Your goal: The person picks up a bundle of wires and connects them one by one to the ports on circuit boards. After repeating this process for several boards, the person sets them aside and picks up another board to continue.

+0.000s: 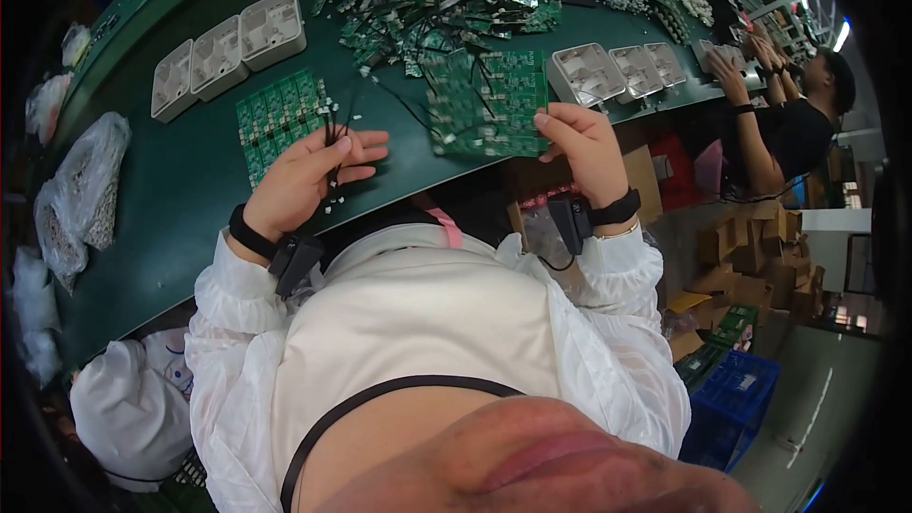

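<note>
My right hand (pixel 581 144) pinches the right edge of a green circuit board panel (pixel 508 100), thumb on top; the panel's left part is smeared by motion. Between the thumb and fingers of my left hand (pixel 318 166) is a bundle of thin black cables (pixel 332 138) with small white plugs. That hand's other fingers stretch toward the right. Just beyond it, a second green circuit board panel (pixel 275 119) lies on the green table (pixel 199 199). One black cable crosses the table between my hands toward the board in my right hand.
A heap of small circuit boards with cables (pixel 437 0) covers the far middle. White plastic housings (pixel 217 55) stand at the left, more housings (pixel 587 74) at the right. Bags of small parts (pixel 85 190) lie far left. A co-worker (pixel 793 123) sits at the right; a blue crate (pixel 736 408) is below.
</note>
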`<act>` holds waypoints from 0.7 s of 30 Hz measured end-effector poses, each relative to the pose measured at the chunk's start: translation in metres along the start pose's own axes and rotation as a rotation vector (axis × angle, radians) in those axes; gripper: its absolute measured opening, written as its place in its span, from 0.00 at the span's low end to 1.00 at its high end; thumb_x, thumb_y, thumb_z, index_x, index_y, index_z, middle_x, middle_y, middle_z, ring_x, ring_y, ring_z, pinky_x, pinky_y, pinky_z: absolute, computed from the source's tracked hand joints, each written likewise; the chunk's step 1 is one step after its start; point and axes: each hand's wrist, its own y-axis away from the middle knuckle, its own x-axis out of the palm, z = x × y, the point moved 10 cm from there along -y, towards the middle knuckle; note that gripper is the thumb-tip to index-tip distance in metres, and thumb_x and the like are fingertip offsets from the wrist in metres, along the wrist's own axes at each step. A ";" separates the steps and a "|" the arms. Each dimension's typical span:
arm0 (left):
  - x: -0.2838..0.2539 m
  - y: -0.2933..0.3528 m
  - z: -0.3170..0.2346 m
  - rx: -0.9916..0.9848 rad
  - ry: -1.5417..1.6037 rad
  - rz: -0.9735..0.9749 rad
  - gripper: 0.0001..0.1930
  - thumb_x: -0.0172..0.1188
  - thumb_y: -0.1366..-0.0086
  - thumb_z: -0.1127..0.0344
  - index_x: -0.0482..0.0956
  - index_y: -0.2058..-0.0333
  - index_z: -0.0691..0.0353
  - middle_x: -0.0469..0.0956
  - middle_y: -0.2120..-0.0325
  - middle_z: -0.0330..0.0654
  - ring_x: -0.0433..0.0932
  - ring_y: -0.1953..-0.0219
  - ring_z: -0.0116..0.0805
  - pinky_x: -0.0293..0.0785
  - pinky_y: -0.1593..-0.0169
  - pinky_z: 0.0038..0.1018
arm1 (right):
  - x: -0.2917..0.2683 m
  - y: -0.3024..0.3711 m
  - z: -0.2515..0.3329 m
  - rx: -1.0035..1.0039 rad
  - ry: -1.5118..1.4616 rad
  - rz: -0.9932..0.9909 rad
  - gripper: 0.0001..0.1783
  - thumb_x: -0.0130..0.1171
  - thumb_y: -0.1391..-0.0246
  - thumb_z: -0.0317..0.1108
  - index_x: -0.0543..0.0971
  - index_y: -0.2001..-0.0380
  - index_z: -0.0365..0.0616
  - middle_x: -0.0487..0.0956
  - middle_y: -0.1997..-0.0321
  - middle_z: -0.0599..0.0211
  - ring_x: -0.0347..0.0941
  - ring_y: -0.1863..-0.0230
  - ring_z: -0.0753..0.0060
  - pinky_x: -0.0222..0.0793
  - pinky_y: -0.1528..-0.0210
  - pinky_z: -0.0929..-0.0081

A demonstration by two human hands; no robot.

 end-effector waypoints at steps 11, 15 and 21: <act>0.004 -0.024 -0.026 0.089 0.039 0.037 0.13 0.48 0.21 0.61 0.75 0.60 0.63 0.73 0.40 0.54 0.77 0.42 0.40 0.73 0.37 0.35 | -0.106 0.009 0.083 -0.279 0.061 -0.412 0.10 0.62 0.35 0.33 0.83 0.55 0.39 0.84 0.63 0.70 0.79 0.65 0.78 0.76 0.62 0.80; 0.000 -0.017 -0.050 0.151 0.068 0.054 0.12 0.47 0.21 0.62 0.75 0.60 0.63 0.73 0.39 0.54 0.76 0.42 0.39 0.73 0.38 0.36 | -0.168 -0.021 0.087 -0.236 -0.555 -0.394 0.10 0.61 0.33 0.32 0.79 0.52 0.42 0.84 0.57 0.67 0.80 0.61 0.74 0.77 0.58 0.77; -0.023 -0.001 -0.072 0.266 0.078 -0.116 0.10 0.47 0.21 0.63 0.74 0.60 0.62 0.74 0.47 0.45 0.75 0.48 0.32 0.75 0.45 0.32 | -0.250 -0.157 0.050 0.168 -0.801 0.095 0.10 0.58 0.32 0.31 0.77 0.52 0.38 0.82 0.57 0.62 0.79 0.62 0.70 0.78 0.57 0.74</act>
